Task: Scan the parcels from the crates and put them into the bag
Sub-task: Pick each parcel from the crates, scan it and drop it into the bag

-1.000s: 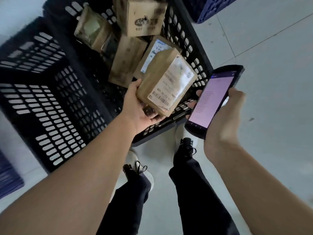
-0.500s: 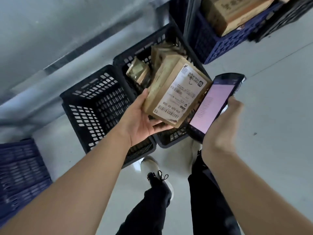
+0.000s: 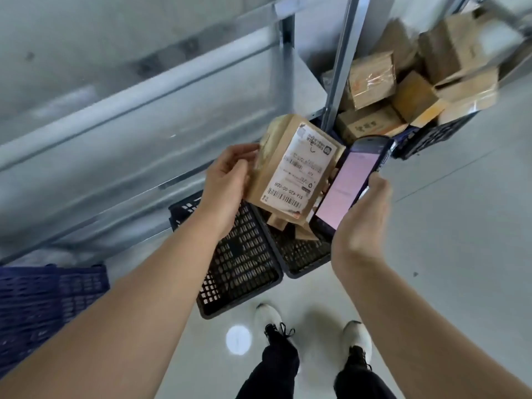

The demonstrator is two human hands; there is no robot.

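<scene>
My left hand grips a small brown cardboard parcel by its left side, white shipping label and barcode facing me. My right hand holds a black handheld scanner with a lit pink screen, its left edge right beside the parcel. Both are raised above two black slotted crates on the floor; a few brown parcels show in the right crate under the held one. No bag is in view.
A grey metal shelf rack stands ahead. A blue crate heaped with cardboard boxes sits at the upper right. Another blue crate is at the left edge. My feet stand on pale floor before the crates.
I have straightened up, so the crates now look smaller and lower. The parcel has been lifted out of the crate and turned more upright beside the scanner.
</scene>
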